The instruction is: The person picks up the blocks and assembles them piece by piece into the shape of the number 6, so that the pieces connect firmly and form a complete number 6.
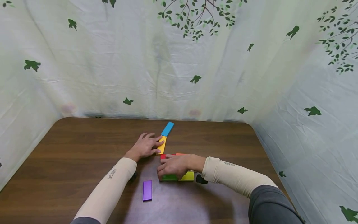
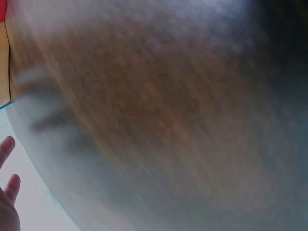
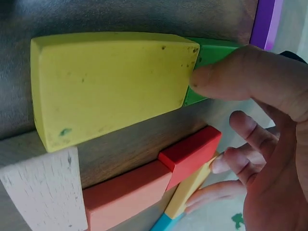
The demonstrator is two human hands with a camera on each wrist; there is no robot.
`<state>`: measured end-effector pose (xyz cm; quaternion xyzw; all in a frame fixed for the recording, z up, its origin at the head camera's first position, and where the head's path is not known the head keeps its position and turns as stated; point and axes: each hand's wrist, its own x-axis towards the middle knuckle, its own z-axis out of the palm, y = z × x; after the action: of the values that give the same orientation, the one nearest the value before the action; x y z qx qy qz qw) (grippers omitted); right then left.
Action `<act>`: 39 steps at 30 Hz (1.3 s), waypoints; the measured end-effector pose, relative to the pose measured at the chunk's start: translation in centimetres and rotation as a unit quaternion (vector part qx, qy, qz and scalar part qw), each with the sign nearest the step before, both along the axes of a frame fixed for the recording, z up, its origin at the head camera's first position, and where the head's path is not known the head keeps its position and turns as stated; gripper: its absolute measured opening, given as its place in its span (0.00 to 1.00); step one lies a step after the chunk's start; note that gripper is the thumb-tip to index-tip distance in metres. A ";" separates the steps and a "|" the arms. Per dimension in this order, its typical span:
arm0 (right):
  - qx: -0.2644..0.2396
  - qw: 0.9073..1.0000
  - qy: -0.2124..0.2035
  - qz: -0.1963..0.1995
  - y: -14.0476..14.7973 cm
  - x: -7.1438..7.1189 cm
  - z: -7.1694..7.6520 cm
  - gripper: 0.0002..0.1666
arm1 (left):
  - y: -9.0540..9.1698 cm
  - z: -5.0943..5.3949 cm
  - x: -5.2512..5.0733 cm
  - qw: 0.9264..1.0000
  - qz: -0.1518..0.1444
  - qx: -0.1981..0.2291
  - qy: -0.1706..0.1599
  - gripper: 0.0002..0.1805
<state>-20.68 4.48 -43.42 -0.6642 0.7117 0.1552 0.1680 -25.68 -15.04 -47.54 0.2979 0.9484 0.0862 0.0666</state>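
Note:
My left hand point(image 1: 144, 146) lies palm down with its fingers spread, the tips touching an orange-yellow wooden block point(image 1: 162, 144). A blue block point(image 1: 167, 128) meets that block's far end, and a red block point(image 1: 163, 156) its near end. In the right wrist view, my right thumb presses on a green block point(image 3: 216, 52), just where it meets a yellow block point(image 3: 113, 86). From above, the right hand point(image 1: 177, 165) has its fingers bent down round the green block's left end; the index finger's contact is partly hidden. Beyond it, a salmon block point(image 3: 127, 195) adjoins the red one.
A pale wooden block point(image 3: 48, 187) stands between the yellow and salmon blocks. Apart from the others, a purple block point(image 1: 147, 190) lies nearer on the brown table point(image 1: 84, 155). White curtains with leaf prints point(image 1: 126, 62) hang round the back and sides.

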 end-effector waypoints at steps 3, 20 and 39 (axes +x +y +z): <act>0.005 1.000 -0.012 -0.018 0.1 -0.1 0.1 0.36 | -0.1 0.0 0.0 1.000 -0.001 -0.002 0.003 0.31; -0.180 0.952 -0.127 -0.211 3.0 0.7 -1.6 0.28 | -0.2 -0.2 -0.1 1.000 -0.013 -0.010 0.010 0.30; -0.328 0.871 -0.156 -0.330 4.7 2.6 -3.6 0.18 | -0.2 0.0 -0.1 1.000 -0.015 -0.001 0.016 0.29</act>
<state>-18.13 9.21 -47.06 -0.4235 0.8638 -0.2574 0.0911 -25.73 -15.23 -47.58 0.3138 0.9447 0.0793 0.0526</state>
